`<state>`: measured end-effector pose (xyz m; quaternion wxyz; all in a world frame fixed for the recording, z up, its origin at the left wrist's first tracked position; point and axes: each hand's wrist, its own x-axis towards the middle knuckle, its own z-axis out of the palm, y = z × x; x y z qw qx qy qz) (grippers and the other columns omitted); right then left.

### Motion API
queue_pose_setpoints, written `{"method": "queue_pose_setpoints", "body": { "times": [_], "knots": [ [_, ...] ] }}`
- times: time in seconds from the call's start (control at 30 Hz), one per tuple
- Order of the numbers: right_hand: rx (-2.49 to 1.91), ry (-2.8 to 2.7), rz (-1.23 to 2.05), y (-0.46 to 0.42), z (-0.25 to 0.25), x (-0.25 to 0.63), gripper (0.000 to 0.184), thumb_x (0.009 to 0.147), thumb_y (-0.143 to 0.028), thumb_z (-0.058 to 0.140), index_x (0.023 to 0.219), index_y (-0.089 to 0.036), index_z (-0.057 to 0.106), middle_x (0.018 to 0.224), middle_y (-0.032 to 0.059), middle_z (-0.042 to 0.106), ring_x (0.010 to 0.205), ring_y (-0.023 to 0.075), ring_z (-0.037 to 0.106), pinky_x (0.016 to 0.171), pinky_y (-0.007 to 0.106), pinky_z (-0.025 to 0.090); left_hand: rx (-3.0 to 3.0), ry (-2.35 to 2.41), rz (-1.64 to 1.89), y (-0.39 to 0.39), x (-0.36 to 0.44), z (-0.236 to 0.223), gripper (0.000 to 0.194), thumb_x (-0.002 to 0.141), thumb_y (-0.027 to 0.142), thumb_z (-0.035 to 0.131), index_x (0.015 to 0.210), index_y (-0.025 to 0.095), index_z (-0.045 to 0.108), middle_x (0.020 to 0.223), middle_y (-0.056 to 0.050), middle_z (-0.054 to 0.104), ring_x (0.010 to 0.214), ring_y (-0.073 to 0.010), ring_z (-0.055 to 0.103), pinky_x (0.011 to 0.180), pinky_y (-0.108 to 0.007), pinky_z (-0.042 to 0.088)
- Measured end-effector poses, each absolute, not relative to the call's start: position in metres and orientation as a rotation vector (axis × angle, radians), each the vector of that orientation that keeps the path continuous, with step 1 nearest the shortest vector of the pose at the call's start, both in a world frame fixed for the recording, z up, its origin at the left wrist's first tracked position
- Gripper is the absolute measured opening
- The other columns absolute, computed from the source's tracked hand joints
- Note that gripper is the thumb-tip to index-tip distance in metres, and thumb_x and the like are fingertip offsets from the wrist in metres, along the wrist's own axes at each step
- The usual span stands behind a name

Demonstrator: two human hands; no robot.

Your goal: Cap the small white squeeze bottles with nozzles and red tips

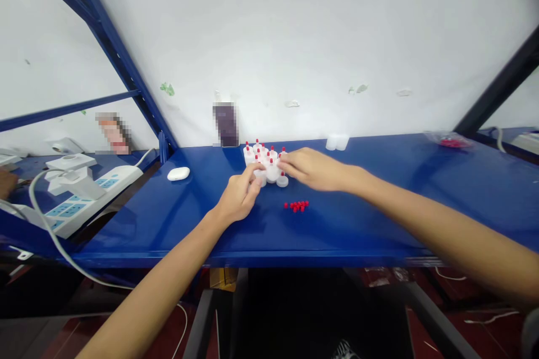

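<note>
A tight group of small white bottles with red tips [249, 155] stands on the blue table, between my two hands. My left hand [241, 195] is at the group's front left, its thumb and forefinger closed round a white bottle [261, 178]. From the right, my right hand [314, 169] reaches in with its fingers pressed together at the group's right side. Its fingertips cover whatever they pinch there. Just below them is a low white piece with a red tip [282, 181]. Several loose red caps [298, 205] lie in front of the group.
The blue table [353, 224] meets a white wall. A white earbud case [178, 173] lies left, and a dark blurred rectangle [227, 125] leans on the wall. Two white containers [337, 142] and a plastic bag with red pieces [450, 141] are right. Power strips [84, 200] sit far left.
</note>
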<state>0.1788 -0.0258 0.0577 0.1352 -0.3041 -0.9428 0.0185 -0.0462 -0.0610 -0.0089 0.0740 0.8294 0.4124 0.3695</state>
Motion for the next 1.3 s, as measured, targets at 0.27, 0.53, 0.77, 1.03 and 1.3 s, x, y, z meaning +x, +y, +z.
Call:
{"method": "queue_pose_setpoints", "body": {
  "times": [0.27, 0.53, 0.77, 1.03, 1.3],
  "knots": [
    [-1.172, -2.929, -0.187, -0.011, 0.06, 0.17, 0.04, 0.1, -0.027, 0.032, 0.084, -0.015, 0.065, 0.084, 0.0152, 0.067, 0.068, 0.0222, 0.059, 0.057, 0.034, 0.028, 2.762, 1.298, 0.745, -0.061, -0.042, -0.006, 0.028, 0.096, 0.024, 0.037, 0.078, 0.018, 0.058, 0.068, -0.001, 0.061, 0.061, -0.0137, 0.056, 0.063, -0.025, 0.039],
    [-1.424, -2.571, -0.214, 0.011, 0.061, 0.188, 0.052, 0.102, -0.045, 0.026, 0.101, -0.013, 0.067, 0.089, 0.0171, 0.068, 0.076, 0.0252, 0.062, 0.065, 0.034, 0.037, 2.74, 1.315, 0.685, -0.062, -0.049, -0.006, 0.028, 0.095, 0.023, 0.037, 0.076, 0.017, 0.057, 0.068, -0.001, 0.061, 0.061, -0.013, 0.056, 0.063, -0.025, 0.039],
    [-1.816, -2.321, -0.638, 0.089, 0.038, 0.267, 0.043, 0.095, -0.033, 0.04, 0.128, -0.012, 0.057, 0.127, 0.0211, 0.06, 0.128, 0.0402, 0.04, 0.097, 0.052, 0.032, 2.745, 1.257, 0.648, -0.064, -0.047, -0.004, 0.029, 0.094, 0.021, 0.037, 0.072, 0.017, 0.056, 0.065, 0.0, 0.057, 0.058, -0.0117, 0.052, 0.061, -0.024, 0.037],
    [-1.511, -2.475, -0.441, 0.04, 0.007, 0.261, 0.037, 0.093, -0.034, 0.042, 0.117, -0.011, 0.06, 0.111, 0.0206, 0.063, 0.105, 0.0345, 0.053, 0.088, 0.045, 0.038, 2.669, 1.243, 0.724, -0.067, -0.048, -0.004, 0.018, 0.091, 0.026, 0.047, 0.105, 0.02, 0.057, 0.069, 0.003, 0.057, 0.058, -0.0122, 0.052, 0.062, -0.024, 0.038],
    [-0.979, -2.258, 0.162, -0.022, 0.026, 0.208, 0.023, 0.095, -0.032, 0.049, 0.111, -0.018, 0.056, 0.107, 0.0103, 0.062, 0.091, 0.0229, 0.058, 0.083, 0.035, 0.042, 2.454, 1.25, 0.96, -0.068, -0.042, -0.007, 0.054, 0.087, 0.031, 0.061, 0.134, 0.022, 0.036, 0.067, 0.009, 0.051, 0.054, -0.0091, 0.052, 0.062, -0.021, 0.042]
  ]
}}
